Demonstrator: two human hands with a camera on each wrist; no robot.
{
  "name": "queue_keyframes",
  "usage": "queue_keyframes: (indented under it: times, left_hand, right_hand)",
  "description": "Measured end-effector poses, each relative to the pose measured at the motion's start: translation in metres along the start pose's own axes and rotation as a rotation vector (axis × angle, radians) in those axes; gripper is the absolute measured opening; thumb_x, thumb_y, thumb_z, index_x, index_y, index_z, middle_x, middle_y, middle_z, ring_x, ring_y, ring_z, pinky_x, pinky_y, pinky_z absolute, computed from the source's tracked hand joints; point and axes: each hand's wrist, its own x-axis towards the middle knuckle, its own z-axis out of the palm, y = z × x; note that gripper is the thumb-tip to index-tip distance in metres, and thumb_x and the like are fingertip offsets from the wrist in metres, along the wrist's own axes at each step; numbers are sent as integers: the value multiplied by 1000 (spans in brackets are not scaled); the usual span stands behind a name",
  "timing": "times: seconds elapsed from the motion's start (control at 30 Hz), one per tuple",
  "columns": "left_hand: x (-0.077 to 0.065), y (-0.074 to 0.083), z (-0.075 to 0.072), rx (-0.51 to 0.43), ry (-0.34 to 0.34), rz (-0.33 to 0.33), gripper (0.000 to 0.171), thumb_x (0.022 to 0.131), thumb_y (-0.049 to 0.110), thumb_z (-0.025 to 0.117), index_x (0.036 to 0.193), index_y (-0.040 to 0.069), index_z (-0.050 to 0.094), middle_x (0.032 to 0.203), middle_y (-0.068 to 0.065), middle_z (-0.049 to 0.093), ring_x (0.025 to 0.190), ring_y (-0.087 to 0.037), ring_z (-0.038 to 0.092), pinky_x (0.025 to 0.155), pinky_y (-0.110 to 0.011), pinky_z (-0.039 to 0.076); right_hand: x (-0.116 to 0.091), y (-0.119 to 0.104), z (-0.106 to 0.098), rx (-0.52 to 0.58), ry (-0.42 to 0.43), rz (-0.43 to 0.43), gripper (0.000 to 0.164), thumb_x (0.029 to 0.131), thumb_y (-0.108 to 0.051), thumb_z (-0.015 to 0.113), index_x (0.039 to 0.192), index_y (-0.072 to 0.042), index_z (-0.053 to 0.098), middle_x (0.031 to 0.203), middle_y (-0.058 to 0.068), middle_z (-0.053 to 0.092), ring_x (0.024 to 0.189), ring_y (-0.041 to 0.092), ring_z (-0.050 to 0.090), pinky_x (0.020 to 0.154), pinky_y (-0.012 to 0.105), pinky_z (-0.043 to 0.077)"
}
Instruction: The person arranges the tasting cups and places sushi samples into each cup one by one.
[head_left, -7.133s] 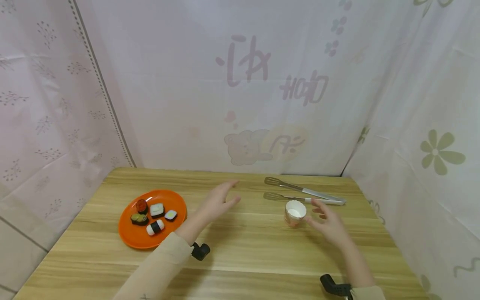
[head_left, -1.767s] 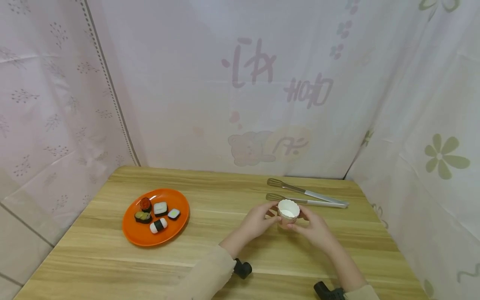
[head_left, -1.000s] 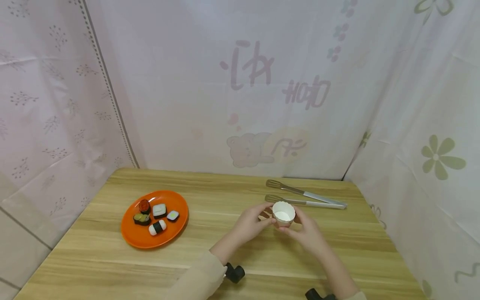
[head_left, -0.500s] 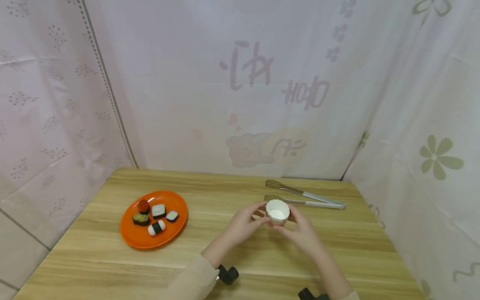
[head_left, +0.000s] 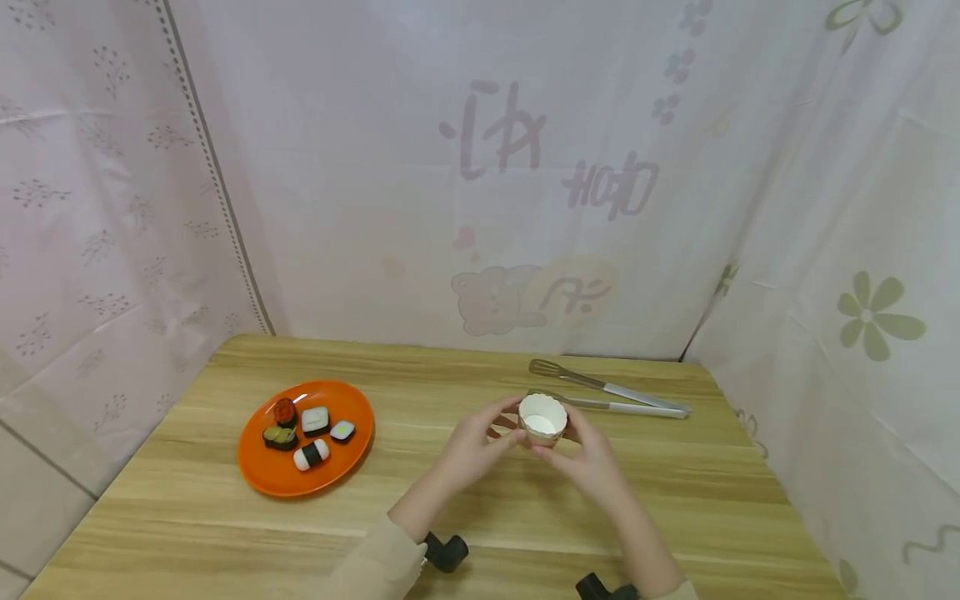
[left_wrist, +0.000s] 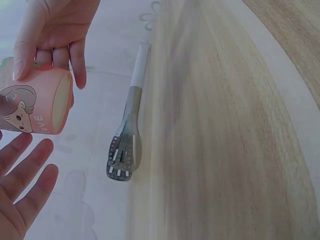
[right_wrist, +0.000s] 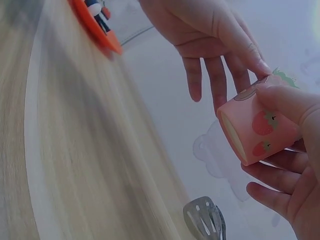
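Observation:
Between my two hands is a small pink paper baking cup with a scalloped rim and white inside. Strawberries and a cartoon face are printed on its side, the strawberries showing on the cup in the right wrist view. My left hand holds it from the left, thumb at the near side and other fingers partly hidden behind. From the right, my right hand grips it, the thumb pressed along its wall. The cup is upright in the head view, raised over the wooden table.
An orange plate with several sushi pieces stands on the left. Metal tongs with slotted ends and pale handles lie spread behind the hands at the right. A patterned curtain borders the table at the back and sides.
Earlier the cup stood at the right with my left hand apart from it. Both hands then took hold, and they have since carried it left toward the table's middle. Plate and tongs stayed put.

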Motion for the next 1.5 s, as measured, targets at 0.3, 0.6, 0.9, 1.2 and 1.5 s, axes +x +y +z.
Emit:
queue_keyframes:
  times: [0.3,0.6,0.9,1.2,1.5]
  left_hand:
    - [-5,-1,-7,-12,0,28,49,92,21,67,138,16,51,119,-4,63,101,-27,64,77,-29,54]
    - [-8,1,-17,91,-4,76,44,89,23,71,130,15,57,122,2,62,106,-22,61,83,-33,53]
    - [-9,2,-24,154,4,138,37,87,24,73,121,12,63,121,1,62,104,-17,60,81,-35,55]
    - [-7,5,-32,177,-38,171,36,85,25,75,118,15,65,129,1,58,111,-17,58,83,-35,55]
    - [-4,8,-37,227,-77,228,25,84,22,76,107,13,70,129,-6,59,117,-20,55,96,-37,48]
  right_hand:
    - [0,-4,7,-2,9,13,64,77,-29,82,131,-13,53,124,5,60,110,29,58,91,63,45]
    - [0,-3,16,-29,-3,16,61,76,-26,83,130,-18,54,119,-1,62,108,22,59,92,56,47]
    - [0,-4,22,-12,-26,2,66,76,-27,83,133,-17,52,121,0,62,109,23,59,93,58,46]
    - [-1,-6,24,-4,-42,23,68,76,-29,83,135,-17,51,121,-1,62,109,24,58,93,61,44]
    - [-1,-5,23,-6,-51,23,71,77,-32,81,138,-19,48,123,0,60,111,26,57,93,62,43]
